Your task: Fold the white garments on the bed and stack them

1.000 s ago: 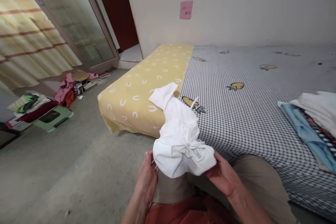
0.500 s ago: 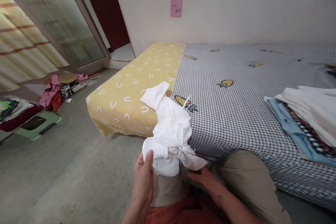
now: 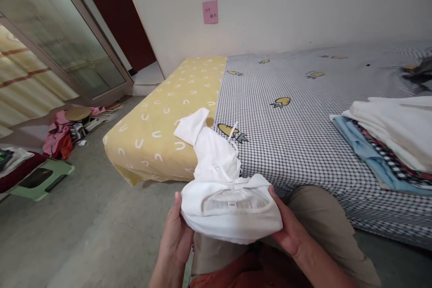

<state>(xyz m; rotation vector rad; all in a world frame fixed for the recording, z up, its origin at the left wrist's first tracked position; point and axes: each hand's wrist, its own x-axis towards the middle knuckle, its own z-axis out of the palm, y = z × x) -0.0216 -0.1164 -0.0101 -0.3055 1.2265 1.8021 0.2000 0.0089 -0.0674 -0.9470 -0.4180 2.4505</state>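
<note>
A white shirt stretches from the bed's near edge down over my lap, its neckline spread toward me with a small label inside the collar. My left hand grips the left shoulder of the shirt, thumb on top and fingers underneath. On the opposite shoulder my right hand is closed in the same way, its fingers partly hidden by the cloth. One sleeve lies on the yellow sheet, and thin white ties hang loose near the middle.
The bed carries a yellow sheet and a checked sheet. Folded clothes are stacked at the right. On the floor at left stand a green stool and a pile of pink cloth. A pink note hangs on the wall.
My right hand has risen from under the bunched shirt to its right shoulder. The collar, crumpled before, is now spread wide between both hands. The view has shifted slightly right.
</note>
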